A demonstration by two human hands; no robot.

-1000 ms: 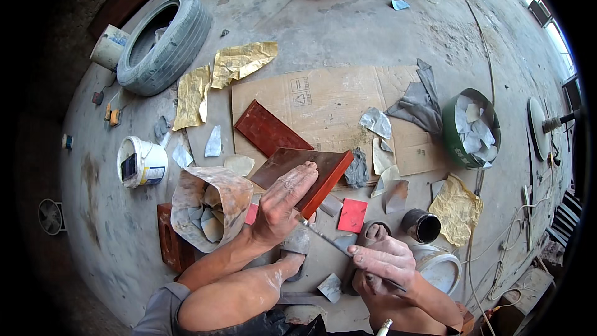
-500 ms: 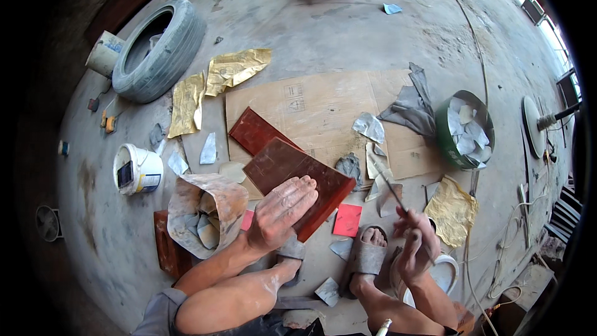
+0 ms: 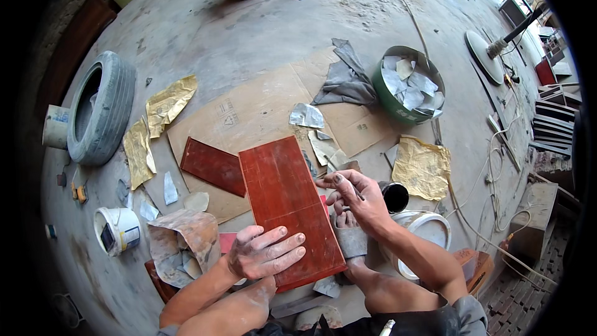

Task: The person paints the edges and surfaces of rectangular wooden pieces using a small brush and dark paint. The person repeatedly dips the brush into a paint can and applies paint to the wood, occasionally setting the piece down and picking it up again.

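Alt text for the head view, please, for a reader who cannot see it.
A person's left hand lies flat on a red-brown board on a concrete floor, while the right hand holds a thin tool beside its edge. Around lie cardboard, a tyre and a green bucket.

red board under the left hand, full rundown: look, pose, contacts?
The red board is a flat reddish-brown rectangular panel, wood by the look, with a smooth, glossy face. It lies face up, long axis running away from the person, over cardboard. The left hand presses flat on its near end; the right hand sits at its right edge.
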